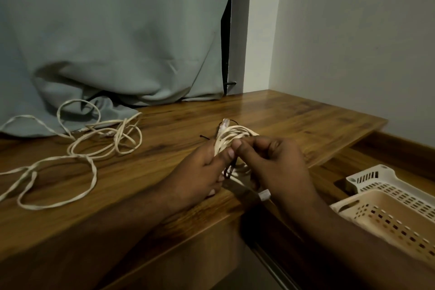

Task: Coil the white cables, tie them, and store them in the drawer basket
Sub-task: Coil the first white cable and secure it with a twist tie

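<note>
A coiled white cable (231,135) is held between both hands above the wooden top's front edge. My left hand (200,167) grips the coil from the left, thumb pressed on its strands. My right hand (275,162) pinches the bundle from the right, fingertips meeting my left thumb. A thin dark tie (204,137) sticks out behind the coil, and a dark strand hangs below my thumbs. One clear plug (225,122) points up from the coil; another white plug (264,195) hangs under my right wrist. A second white cable (94,148) lies loose and uncoiled at the left.
The wooden top (294,120) runs to a wall corner at the right. A grey curtain (117,42) drapes onto its back left, under part of the loose cable. Lower right, a cream perforated drawer basket (395,214) sits beside a white one (376,179).
</note>
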{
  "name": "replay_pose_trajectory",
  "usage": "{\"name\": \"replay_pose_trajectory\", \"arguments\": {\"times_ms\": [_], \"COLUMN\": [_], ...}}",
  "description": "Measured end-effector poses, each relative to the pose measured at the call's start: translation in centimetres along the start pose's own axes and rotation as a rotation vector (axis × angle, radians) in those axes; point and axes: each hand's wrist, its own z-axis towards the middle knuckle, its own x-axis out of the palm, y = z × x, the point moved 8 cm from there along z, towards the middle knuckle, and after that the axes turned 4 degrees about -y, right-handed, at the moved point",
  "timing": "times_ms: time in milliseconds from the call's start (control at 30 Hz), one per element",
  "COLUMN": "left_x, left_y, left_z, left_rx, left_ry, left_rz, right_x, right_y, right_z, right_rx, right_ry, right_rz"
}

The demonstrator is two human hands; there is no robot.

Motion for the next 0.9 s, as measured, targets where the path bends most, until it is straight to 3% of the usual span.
{"name": "replay_pose_trajectory", "arguments": {"times_ms": [233, 333, 433, 567, 700, 800, 900], "left_x": [-0.6, -1.0, -1.0, -0.9, -1.3, -0.9, -0.9], "left_y": [1.0, 1.0, 0.2, -0.5, -0.3, -0.8, -0.3], "left_z": [-0.2, -0.2, -0.3, -0.2, -0.2, -0.1, -0.1], "left_rx": [-0.210, -0.220, -0.146, -0.029, -0.025, 0.108, 0.100], "left_ry": [0.005, -0.032, -0.082, -0.087, -0.102, -0.063, -0.060], "left_rz": [-0.200, -0.184, -0.027, 0.203, 0.208, 0.396, 0.473], "right_x": [0.1, 0.3, 0.8, 2.3, 2.7, 3.4, 3.4], "right_y": [0.9, 2.7, 4.4, 5.0, 5.5, 4.9, 3.8], "right_z": [0.2, -0.5, -0.8, -1.3, -1.6, -2.1, -2.0], "right_rx": [-0.102, -0.353, -0.597, -0.735, -0.696, -0.601, -0.532], "right_ry": [0.020, 0.073, 0.142, 0.404, 0.571, 0.750, 0.889], "right_rz": [-0.031, -0.384, -0.773, -0.895, -0.781, -0.879, -1.023]}}
